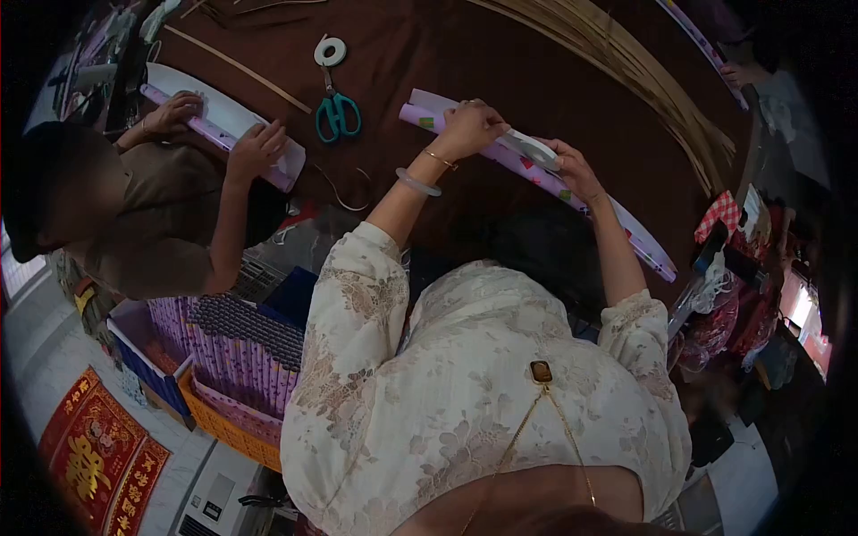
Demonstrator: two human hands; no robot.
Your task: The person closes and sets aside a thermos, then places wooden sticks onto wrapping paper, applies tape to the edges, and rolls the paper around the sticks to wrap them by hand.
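A long roll of purple patterned paper (643, 243) lies slantwise on the dark brown cloth before me, its left end partly unrolled. My left hand (469, 127) is closed at the paper's upper edge near that end, fingertips pressed together; they partly hide what they pinch. In my right hand (574, 168) is a roll of tape (534, 150), gripped by its right side just above the paper. The tape roll sits close to my left fingers; whether a strip stretches between them, I cannot tell.
Teal-handled scissors (338, 116) and a white tape roll (330, 51) lie to the left. A co-worker's hands (256, 152) rest on another purple paper sheet (219, 134). Long thin strips (626, 62) curve along the far right. An orange basket (228, 424) below left holds many purple tubes (241, 348).
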